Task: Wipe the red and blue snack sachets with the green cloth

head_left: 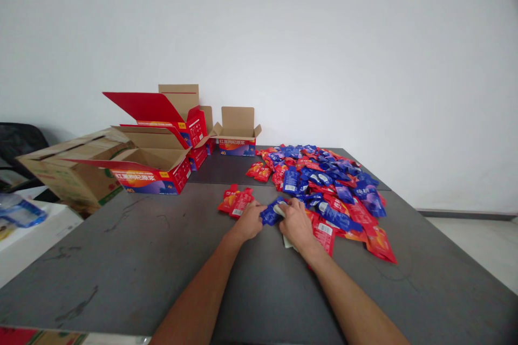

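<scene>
A blue pouch (270, 215) lies between my hands at the near edge of the pile. My left hand (250, 221) is closed on the pouch's left end. Bunched in my right hand (297, 223) is a pale cloth (287, 242), pressed against the right part of the same pouch. Two red pouches (238, 203) lie just beyond my left hand, overlapping each other. Beside my right hand spreads a heap of red and blue pouches (327, 172), with a red pouch (325, 235) close to the wrist.
Open red printed cartons (150, 182) stand at the left of the dark table (162, 259). A smaller open carton (237, 146) is at the back by the wall. Left of the table are a large brown box (81, 172), a black chair (20, 145) and a plastic bottle (20, 211).
</scene>
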`<state>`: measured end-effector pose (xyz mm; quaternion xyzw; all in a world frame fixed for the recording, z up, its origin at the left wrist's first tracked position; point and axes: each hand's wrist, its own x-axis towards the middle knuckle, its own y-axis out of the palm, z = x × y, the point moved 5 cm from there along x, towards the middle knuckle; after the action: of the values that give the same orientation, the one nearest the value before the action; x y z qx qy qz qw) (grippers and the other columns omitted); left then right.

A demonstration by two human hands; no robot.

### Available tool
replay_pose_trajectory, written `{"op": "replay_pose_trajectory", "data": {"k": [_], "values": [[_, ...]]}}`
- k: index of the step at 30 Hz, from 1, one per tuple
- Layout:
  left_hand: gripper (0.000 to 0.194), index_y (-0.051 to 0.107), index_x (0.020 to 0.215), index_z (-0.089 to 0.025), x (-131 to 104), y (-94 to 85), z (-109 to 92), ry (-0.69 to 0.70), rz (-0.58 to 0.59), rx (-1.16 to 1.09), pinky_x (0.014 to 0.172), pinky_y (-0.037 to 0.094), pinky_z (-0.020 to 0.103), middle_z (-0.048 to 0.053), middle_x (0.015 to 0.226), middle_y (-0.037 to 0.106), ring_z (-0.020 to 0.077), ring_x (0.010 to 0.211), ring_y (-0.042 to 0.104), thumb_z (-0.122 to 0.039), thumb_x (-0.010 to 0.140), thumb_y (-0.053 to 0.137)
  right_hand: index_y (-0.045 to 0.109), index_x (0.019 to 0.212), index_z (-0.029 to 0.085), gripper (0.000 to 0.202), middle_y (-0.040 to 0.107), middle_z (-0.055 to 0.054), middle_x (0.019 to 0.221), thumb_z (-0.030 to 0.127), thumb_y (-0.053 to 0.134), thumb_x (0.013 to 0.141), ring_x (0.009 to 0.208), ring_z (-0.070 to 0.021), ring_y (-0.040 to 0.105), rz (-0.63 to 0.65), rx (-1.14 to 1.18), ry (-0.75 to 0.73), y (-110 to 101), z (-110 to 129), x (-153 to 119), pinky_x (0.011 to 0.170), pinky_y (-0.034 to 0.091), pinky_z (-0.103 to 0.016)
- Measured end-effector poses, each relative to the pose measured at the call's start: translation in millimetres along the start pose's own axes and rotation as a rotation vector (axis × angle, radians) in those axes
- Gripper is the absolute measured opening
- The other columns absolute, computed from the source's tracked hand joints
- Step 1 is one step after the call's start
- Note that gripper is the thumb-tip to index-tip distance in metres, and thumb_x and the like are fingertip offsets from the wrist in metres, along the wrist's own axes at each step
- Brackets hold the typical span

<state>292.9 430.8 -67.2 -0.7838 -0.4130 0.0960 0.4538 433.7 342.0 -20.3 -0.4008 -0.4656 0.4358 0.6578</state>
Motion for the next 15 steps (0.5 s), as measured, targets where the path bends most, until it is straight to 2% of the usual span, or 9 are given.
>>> {"op": "replay_pose_trajectory", "data": {"k": [2,4,6,9,11,15], "values": [[0.055,0.070,0.122,-0.019,-1.7,-1.1,-2.4,-0.011,0.003,0.004,0.099,0.045,0.033,0.010,0.115,0.063,0.0224,0.107,0.056,-0.004,0.073,0.051,0.070,0.114,0.023,0.040,0.053,-0.012,0.115,0.011,0.057,0.078,0.104,-0.0256,0.046,-0.024,-0.016,0.028,0.1,-4.4,1.2,0.087,0.039,-0.032],[0.049,0.069,0.123,-0.020,-3.8,-2.8,-6.8,-0.024,-0.002,0.025,0.099,0.044,0.034,0.010,0.114,0.063,0.0230,0.107,0.056,-0.009,0.078,0.053,0.069,0.114,0.023,0.035,0.053,-0.012,0.115,0.015,0.057,0.082,0.103,-0.0260,0.045,-0.019,-0.039,0.017,-0.1,-4.8,1.5,0.088,0.038,-0.034],[0.039,0.069,0.123,-0.022,-5.6,-4.4,-12.3,-0.036,-0.013,0.059,0.099,0.044,0.037,0.010,0.111,0.063,0.0247,0.106,0.055,-0.023,0.086,0.055,0.069,0.116,0.023,0.030,0.054,-0.013,0.117,0.025,0.059,0.087,0.106,-0.0275,0.045,0.006,-0.058,-0.027,-0.9,-1.9,0.6,0.090,0.036,-0.036],[0.041,0.067,0.126,-0.024,-6.2,-4.2,-17.9,-0.057,-0.018,0.103,0.097,0.044,0.039,0.010,0.109,0.062,0.0260,0.104,0.054,-0.038,0.091,0.053,0.068,0.118,0.027,0.034,0.055,-0.012,0.122,0.045,0.059,0.091,0.111,-0.0301,0.043,0.047,-0.057,-0.103,-3.1,4.3,-2.9,0.095,0.033,-0.043],[0.044,0.064,0.131,-0.025,-5.4,-2.6,-17.9,-0.085,-0.011,0.120,0.098,0.042,0.039,0.011,0.113,0.061,0.0262,0.107,0.052,-0.034,0.089,0.055,0.068,0.118,0.030,0.035,0.054,-0.011,0.126,0.051,0.058,0.091,0.116,-0.0306,0.042,0.069,-0.024,-0.173,-4.2,8.9,-5.8,0.098,0.031,-0.046],[0.048,0.064,0.132,-0.028,-4.0,-1.4,-15.3,-0.127,0.012,0.125,0.100,0.040,0.038,0.010,0.115,0.061,0.0260,0.110,0.051,-0.025,0.084,0.058,0.065,0.124,0.031,0.036,0.052,-0.010,0.130,0.048,0.052,0.095,0.114,-0.0269,0.047,0.166,0.047,-0.279,-1.2,15.2,-10.2,0.098,0.036,-0.042]]}}
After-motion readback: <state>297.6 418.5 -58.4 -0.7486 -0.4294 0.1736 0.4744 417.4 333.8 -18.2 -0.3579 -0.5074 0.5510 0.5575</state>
